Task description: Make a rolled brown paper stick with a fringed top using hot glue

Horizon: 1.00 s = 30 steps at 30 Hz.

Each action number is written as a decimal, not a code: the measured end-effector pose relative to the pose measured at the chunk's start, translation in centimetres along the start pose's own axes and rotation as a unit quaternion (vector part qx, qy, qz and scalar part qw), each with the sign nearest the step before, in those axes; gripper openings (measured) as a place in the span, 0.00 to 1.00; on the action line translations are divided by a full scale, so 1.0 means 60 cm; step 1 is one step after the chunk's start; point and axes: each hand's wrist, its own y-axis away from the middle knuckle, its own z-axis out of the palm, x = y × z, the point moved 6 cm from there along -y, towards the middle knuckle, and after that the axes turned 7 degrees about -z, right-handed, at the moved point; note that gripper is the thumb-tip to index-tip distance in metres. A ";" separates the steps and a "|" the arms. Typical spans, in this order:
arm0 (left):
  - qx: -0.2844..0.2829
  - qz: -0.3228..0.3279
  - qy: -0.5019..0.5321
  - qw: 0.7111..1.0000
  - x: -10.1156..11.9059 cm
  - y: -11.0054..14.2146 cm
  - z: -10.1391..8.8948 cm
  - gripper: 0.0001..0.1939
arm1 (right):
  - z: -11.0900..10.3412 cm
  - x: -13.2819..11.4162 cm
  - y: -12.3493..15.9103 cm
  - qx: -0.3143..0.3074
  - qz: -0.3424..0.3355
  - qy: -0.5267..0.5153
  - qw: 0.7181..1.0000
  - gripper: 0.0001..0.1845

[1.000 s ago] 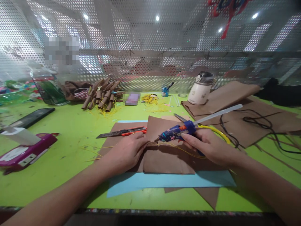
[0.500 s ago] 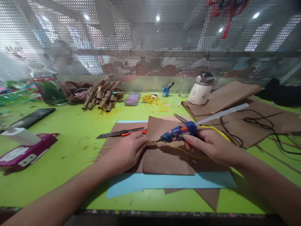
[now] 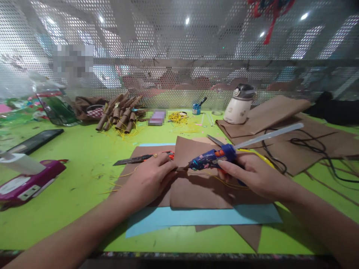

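My right hand is wrapped round a dark blue glue gun, with a long translucent glue stick jutting from its back. The gun's nozzle points left, at a narrow brown paper piece pinched in the fingertips of my left hand. Whether the nozzle touches it I cannot tell. Beneath both hands lies a sheet of brown paper, over a light blue sheet. Yellow string runs under the gun. A box cutter lies behind my left hand, partly covered by it.
Scissors lie behind the gun. Rolled brown paper tubes, tangled yellow string, a blue jar and a white bottle stand farther back. At left are a purple power strip and a phone. A black cord crosses brown paper at right.
The yellow strands by the nozzle and my left fingertips show less now. My left hand has shifted very slightly, and the gun stays nearly in place. The whole view has drifted a little.
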 end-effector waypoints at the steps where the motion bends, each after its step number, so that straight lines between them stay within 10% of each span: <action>1: 0.009 0.006 -0.005 1.000 0.001 0.001 -0.002 0.13 | 0.000 0.000 0.000 0.000 0.001 0.005 1.000 0.25; 13: -0.014 0.033 0.001 0.999 0.010 0.003 0.014 0.15 | -0.006 0.008 -0.002 0.041 0.016 0.049 0.998 0.27; 25: 0.014 0.129 0.044 0.991 0.043 0.009 0.008 0.11 | -0.007 0.059 -0.021 0.014 0.076 -0.372 0.925 0.18; 30: 0.032 0.180 0.028 0.983 0.060 0.015 0.008 0.10 | 0.010 0.053 -0.026 0.037 0.066 -0.384 0.920 0.16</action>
